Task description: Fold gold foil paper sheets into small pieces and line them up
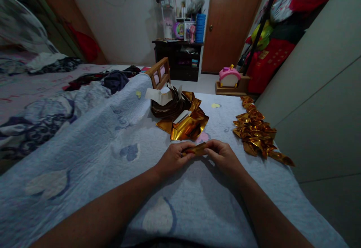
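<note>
A small folded strip of gold foil paper [197, 149] lies between both hands, low over the pale blue quilt [107, 146]. My left hand [173, 157] pinches its left end and my right hand [224, 156] pinches its right end, fingers curled round it. Just beyond the hands sits a stack of flat gold foil sheets [187, 124]. To the right, a row of several folded gold pieces [255, 131] runs along the quilt's edge.
A dark round basket [166, 109] with white paper in it stands behind the foil sheets. A wooden chair back [160, 71] rises past it. Rumpled bedding lies to the left, a grey cabinet wall [318, 101] on the right, and a pink toy [229, 76] on the floor.
</note>
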The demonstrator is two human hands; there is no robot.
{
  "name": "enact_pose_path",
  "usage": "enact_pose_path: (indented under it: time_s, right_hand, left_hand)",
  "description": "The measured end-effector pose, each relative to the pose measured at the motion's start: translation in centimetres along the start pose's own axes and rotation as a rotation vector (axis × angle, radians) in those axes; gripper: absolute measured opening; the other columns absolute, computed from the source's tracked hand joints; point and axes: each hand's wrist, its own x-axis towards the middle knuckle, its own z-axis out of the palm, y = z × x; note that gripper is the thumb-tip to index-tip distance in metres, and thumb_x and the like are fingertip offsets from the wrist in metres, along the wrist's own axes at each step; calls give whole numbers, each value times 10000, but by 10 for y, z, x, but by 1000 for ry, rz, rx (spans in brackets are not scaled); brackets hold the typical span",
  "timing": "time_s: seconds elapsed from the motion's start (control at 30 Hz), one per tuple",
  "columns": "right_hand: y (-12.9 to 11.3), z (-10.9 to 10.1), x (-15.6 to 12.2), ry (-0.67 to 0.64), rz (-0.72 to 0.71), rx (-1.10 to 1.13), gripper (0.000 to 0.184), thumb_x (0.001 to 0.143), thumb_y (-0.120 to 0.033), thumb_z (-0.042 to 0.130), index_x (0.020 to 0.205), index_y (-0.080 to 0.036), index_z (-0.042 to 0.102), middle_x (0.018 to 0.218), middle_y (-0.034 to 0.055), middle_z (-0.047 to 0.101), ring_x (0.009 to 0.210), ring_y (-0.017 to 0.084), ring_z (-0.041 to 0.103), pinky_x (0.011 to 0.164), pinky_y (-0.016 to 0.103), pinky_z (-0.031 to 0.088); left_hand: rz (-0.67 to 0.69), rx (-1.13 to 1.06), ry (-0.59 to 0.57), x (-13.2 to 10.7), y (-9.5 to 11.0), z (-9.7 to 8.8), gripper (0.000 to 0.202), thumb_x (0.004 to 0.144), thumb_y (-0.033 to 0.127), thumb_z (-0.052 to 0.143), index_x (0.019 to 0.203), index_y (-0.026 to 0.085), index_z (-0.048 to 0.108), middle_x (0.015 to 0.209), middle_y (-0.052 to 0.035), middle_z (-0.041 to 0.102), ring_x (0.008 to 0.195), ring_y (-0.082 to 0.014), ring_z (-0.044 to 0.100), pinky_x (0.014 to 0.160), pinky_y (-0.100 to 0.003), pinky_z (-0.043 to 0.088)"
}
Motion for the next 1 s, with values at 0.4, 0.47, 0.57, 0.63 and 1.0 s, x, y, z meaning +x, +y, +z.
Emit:
enact_pose_path:
  time_s: [0.4, 0.47, 0.57, 0.63, 1.0]
  right_hand:
    - [-8, 2, -4, 12, -96, 54, 102, 823, -293, 635, 855, -206, 675, 779, 14, 650, 739, 174, 600, 707, 306, 489]
    - [-11, 5, -6, 47, -208, -27, 69, 816, -209, 585, 831, -219, 652, 835, 26, 655, 830, 196, 614, 795, 342, 493]
    - [-14, 9, -6, 130, -375, -174, 174, 763, -103, 537, 829, -238, 624, 950, 48, 654, 993, 231, 595, 923, 396, 462]
    - [-13, 12, -5, 169, -417, -248, 232, 721, -61, 513, 834, -242, 604, 982, 55, 646, 1027, 242, 578, 936, 404, 452]
    - [-1, 6, -3, 193, -389, -329, 332, 707, -28, 440, 891, -225, 634, 905, 44, 678, 874, 200, 647, 791, 316, 490]
  left_hand:
    - [18, -84, 69, 5, -3, 5, 74, 806, 155, 666, 867, 164, 708, 868, -45, 707, 842, -184, 666, 808, -327, 542]
    - [140, 88, 131, 5, 2, 4, 95, 793, 102, 638, 795, 181, 692, 944, -54, 702, 954, -202, 661, 900, -359, 531]
    - [222, 274, 207, 3, 6, 4, 195, 787, 38, 573, 818, 190, 690, 979, -55, 690, 953, -189, 663, 877, -331, 538]
    - [252, 326, 215, 1, 5, 5, 240, 788, 13, 547, 863, 192, 689, 949, -47, 707, 928, -184, 675, 840, -306, 544]
    - [227, 291, 248, 1, 2, 10, 280, 819, 4, 539, 937, 196, 706, 975, -29, 779, 923, -178, 733, 851, -299, 578]
